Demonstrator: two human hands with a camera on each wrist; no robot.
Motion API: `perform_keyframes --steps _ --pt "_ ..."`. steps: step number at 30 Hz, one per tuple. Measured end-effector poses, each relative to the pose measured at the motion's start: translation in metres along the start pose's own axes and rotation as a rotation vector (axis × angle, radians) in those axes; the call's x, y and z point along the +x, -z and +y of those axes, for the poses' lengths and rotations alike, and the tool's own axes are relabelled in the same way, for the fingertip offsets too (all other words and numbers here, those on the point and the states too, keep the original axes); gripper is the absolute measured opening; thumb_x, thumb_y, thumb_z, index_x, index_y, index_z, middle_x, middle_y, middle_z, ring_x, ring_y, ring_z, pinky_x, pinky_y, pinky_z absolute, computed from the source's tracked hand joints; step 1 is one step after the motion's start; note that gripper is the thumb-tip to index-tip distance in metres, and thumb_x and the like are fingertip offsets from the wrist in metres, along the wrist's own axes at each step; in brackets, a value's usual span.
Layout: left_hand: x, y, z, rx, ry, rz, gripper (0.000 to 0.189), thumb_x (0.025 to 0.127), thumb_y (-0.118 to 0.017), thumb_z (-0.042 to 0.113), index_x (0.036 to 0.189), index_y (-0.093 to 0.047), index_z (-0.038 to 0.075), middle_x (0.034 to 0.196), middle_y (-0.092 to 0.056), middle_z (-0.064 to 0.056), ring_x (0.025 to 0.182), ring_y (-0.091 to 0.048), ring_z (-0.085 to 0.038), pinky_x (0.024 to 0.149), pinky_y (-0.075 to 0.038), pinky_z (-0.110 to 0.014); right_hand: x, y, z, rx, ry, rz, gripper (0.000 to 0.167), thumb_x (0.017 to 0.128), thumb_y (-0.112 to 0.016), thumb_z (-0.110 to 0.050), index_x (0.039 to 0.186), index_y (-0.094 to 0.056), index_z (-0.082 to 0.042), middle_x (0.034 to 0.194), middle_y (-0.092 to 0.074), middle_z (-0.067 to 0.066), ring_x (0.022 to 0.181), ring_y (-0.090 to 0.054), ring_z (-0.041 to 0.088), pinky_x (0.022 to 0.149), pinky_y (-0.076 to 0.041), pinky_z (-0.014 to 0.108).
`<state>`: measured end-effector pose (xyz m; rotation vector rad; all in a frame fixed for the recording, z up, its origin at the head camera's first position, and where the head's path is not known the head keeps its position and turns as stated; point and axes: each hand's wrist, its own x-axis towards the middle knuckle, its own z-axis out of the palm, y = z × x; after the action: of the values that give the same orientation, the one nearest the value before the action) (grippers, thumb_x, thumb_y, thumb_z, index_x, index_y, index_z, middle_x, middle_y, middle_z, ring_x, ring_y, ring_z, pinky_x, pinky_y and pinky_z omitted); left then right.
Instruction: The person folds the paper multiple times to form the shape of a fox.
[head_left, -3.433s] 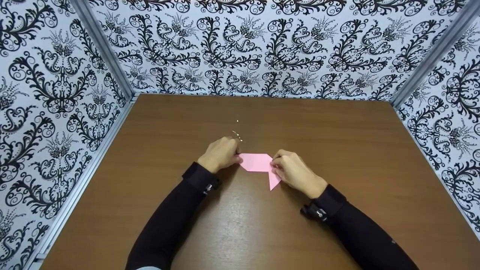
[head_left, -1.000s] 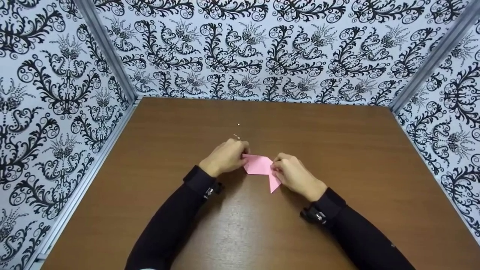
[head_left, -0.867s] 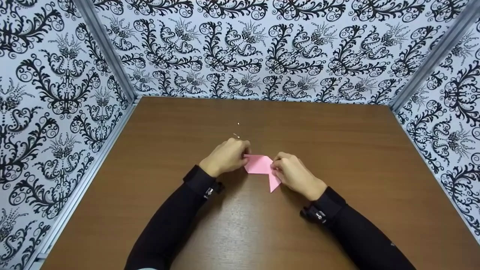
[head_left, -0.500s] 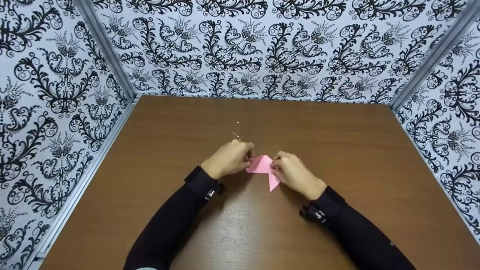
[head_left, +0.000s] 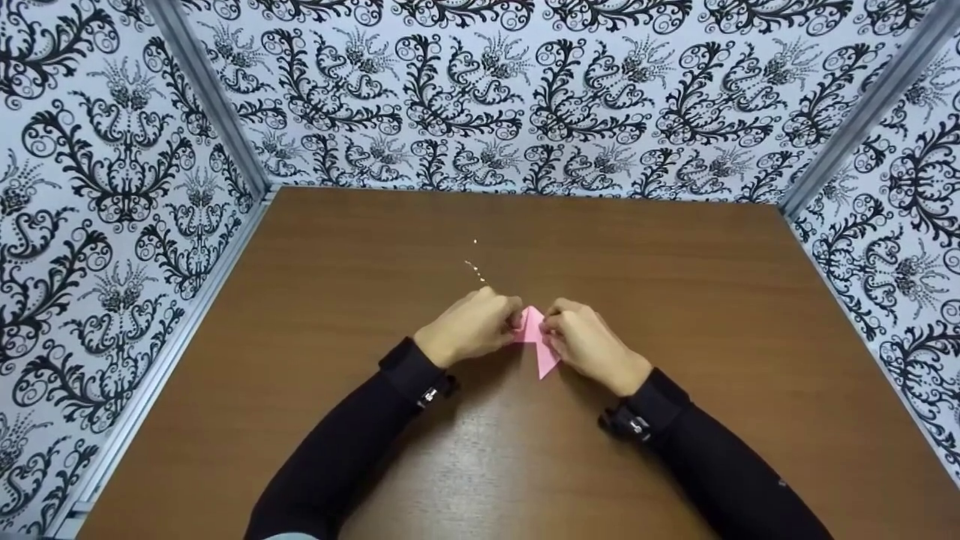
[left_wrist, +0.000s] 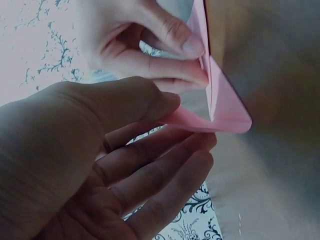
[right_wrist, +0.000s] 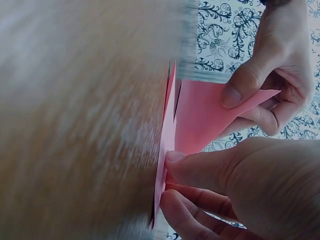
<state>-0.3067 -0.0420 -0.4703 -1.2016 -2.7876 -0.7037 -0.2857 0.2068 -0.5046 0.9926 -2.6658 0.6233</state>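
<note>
A folded piece of pink paper [head_left: 531, 324] lies between both hands at the middle of the table. One pointed flap hangs toward the person. The left hand [head_left: 474, 325] pinches the paper's left end between thumb and fingers, and in the right wrist view that pink flap [right_wrist: 200, 110] stands lifted off the table. The right hand [head_left: 596, 346] pinches the right part of the paper between thumb and fingers, low against the tabletop. In the left wrist view the paper [left_wrist: 225, 105] bends in a curve between the two hands. Part of it is hidden behind the fingers.
The brown wooden table [head_left: 375, 247] reaches back to walls covered in black-and-white scroll pattern [head_left: 480, 90]. Grey metal posts [head_left: 210, 97] stand at the corners. Small bright specks [head_left: 475, 268] show on the tabletop beyond the left hand.
The left hand has moved right toward the right hand, carrying the paper's left end up and over. Less of the pink paper shows between the hands. The right hand has stayed nearly still.
</note>
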Motion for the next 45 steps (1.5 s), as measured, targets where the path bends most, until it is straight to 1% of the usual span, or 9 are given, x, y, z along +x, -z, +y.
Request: perform_keyframes --steps 6,13,19,24,30,35,39,42,45 --pt "-0.001 -0.009 0.010 0.075 -0.051 0.018 0.011 0.101 -0.086 0.001 0.097 -0.078 0.006 0.088 -0.083 -0.006 0.078 -0.071 -0.017 0.073 -0.068 -0.042 0.000 0.001 0.000 0.006 0.002 0.011 0.009 0.098 -0.083 0.010 0.096 -0.087 0.001 0.105 -0.080 0.019 0.095 -0.082 0.035 0.081 -0.071 0.048" --pt "-0.003 -0.021 0.018 0.139 -0.107 0.017 0.009 0.099 -0.087 -0.001 0.097 -0.081 0.005 0.091 -0.086 -0.009 0.082 -0.085 -0.029 0.071 -0.070 -0.043 -0.002 -0.001 0.000 0.002 -0.003 0.013 0.008 0.100 -0.084 0.008 0.098 -0.087 0.002 0.107 -0.081 0.020 0.098 -0.083 0.038 0.083 -0.072 0.050" --pt "-0.004 -0.026 0.015 0.074 -0.135 0.021 0.010 0.096 -0.090 -0.005 0.097 -0.085 0.004 0.092 -0.087 -0.007 0.084 -0.085 -0.025 0.074 -0.071 -0.040 -0.001 0.001 0.000 0.002 -0.005 0.010 0.006 0.101 -0.084 0.007 0.100 -0.088 0.002 0.107 -0.081 0.020 0.098 -0.083 0.037 0.084 -0.072 0.050" --pt "-0.005 -0.027 0.009 0.028 -0.160 0.016 0.010 0.096 -0.093 -0.002 0.098 -0.085 0.003 0.093 -0.088 -0.008 0.085 -0.084 -0.024 0.075 -0.071 -0.037 -0.001 0.001 0.002 0.015 0.006 0.010 0.007 0.100 -0.084 0.008 0.100 -0.089 0.002 0.106 -0.081 0.020 0.097 -0.083 0.035 0.083 -0.072 0.048" --pt "-0.007 -0.027 0.001 0.008 -0.183 -0.010 0.010 0.097 -0.093 0.000 0.101 -0.085 0.003 0.095 -0.087 -0.009 0.087 -0.084 -0.024 0.079 -0.072 -0.039 0.001 0.003 0.004 0.052 -0.007 -0.003 0.007 0.099 -0.086 0.006 0.102 -0.091 0.001 0.107 -0.082 0.019 0.097 -0.083 0.033 0.082 -0.071 0.047" --pt "-0.009 -0.027 -0.004 0.017 -0.232 -0.021 0.007 0.101 -0.092 0.005 0.101 -0.085 0.004 0.099 -0.087 -0.008 0.090 -0.085 -0.022 0.082 -0.072 -0.038 0.006 0.004 0.007 0.082 -0.048 -0.023 0.007 0.096 -0.090 0.004 0.102 -0.091 0.001 0.107 -0.084 0.019 0.096 -0.083 0.035 0.083 -0.070 0.049" --pt "-0.011 -0.025 -0.006 0.038 -0.273 -0.050 0.003 0.104 -0.089 0.007 0.107 -0.089 0.006 0.106 -0.088 -0.008 0.097 -0.088 -0.022 0.087 -0.073 -0.036 0.010 0.004 0.009 0.114 -0.089 -0.042 0.007 0.094 -0.093 0.003 0.100 -0.093 -0.001 0.104 -0.085 0.017 0.096 -0.083 0.034 0.083 -0.070 0.046" --pt "-0.012 -0.024 -0.008 0.044 -0.291 -0.083 0.009 0.106 -0.088 0.008 0.114 -0.092 0.006 0.117 -0.091 -0.010 0.115 -0.089 -0.027 0.102 -0.073 -0.039 0.013 0.005 0.010 0.132 -0.124 -0.058 0.008 0.093 -0.094 0.004 0.098 -0.093 -0.002 0.102 -0.085 0.014 0.095 -0.083 0.031 0.082 -0.070 0.041" --pt "-0.013 -0.023 -0.010 0.023 -0.303 -0.101 0.011 0.108 -0.086 0.007 0.117 -0.093 0.004 0.128 -0.090 -0.015 0.132 -0.085 -0.036 0.115 -0.069 -0.044 0.016 0.007 0.010 0.133 -0.165 -0.077 0.009 0.093 -0.094 0.004 0.096 -0.094 -0.004 0.099 -0.085 0.012 0.094 -0.082 0.028 0.080 -0.067 0.034"
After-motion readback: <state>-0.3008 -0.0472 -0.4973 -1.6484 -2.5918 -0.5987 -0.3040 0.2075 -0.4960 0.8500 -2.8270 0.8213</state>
